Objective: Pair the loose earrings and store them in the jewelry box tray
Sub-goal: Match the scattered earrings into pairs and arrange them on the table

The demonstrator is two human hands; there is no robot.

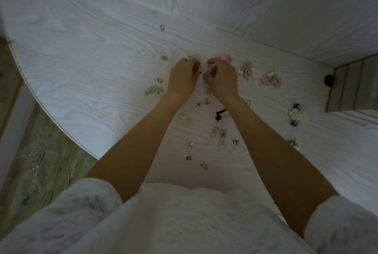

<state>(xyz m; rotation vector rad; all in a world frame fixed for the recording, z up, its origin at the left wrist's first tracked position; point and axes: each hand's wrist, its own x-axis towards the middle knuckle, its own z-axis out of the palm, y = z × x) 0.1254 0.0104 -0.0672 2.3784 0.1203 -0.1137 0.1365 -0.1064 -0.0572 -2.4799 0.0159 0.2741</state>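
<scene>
two hands working over scattered earrings on a white table

a person in a white knitted top leans over a pale wood-grain table, both bare forearms reaching toward the middle of the frame. the left hand and the right hand sit close together, fingers curled inward. the left hand seems to pinch a tiny dark piece at its fingertips, and the right hand's fingers are bent round something small and pale; what either piece is cannot be told at this size.

loose earrings lie across the table. just above the left hand is a small white earring. small gold earrings run in a loose line up the left of the hands. a green earring lies at the left of the left wrist. to the right of the hands are a pink flower earring and two pairs of pink round earrings, the second pair further right. between the forearms lie more gold pieces, a black bow earring and another green one. at the right, a cream flower earring with blue beads rests near the jewelry box, which stands at the right edge of the frame with ridged grey rows in its tray and a dark knob on its left side.

wooden floor shows at lower left.
</scene>
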